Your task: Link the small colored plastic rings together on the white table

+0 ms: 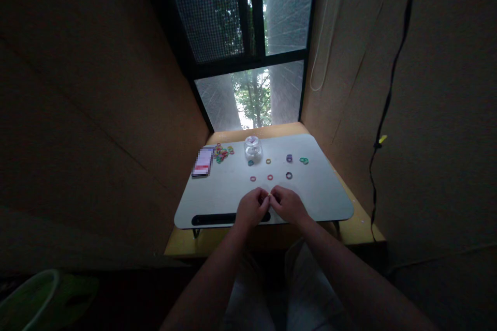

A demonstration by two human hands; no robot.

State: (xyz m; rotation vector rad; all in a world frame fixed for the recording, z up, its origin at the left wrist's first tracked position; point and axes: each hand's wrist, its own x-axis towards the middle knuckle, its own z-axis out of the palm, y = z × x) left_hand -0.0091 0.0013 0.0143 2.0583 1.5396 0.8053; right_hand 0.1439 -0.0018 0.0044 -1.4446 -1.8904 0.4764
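My left hand and my right hand meet over the front of the white lap table. Their fingertips pinch a small pale yellow hair tie, mostly covered by the fingers. Beyond them lie small ring-shaped hair ties in two loose rows. The nearer row has a pink one, a red one and a dark one. Farther back are a teal one, a yellow one, purple ones and green ones.
A clear jar stands at the back of the table. Left of it are a mixed pile of coloured hair ties and a phone. A black slot runs along the front edge. Walls flank both sides, and a dark cord hangs at right.
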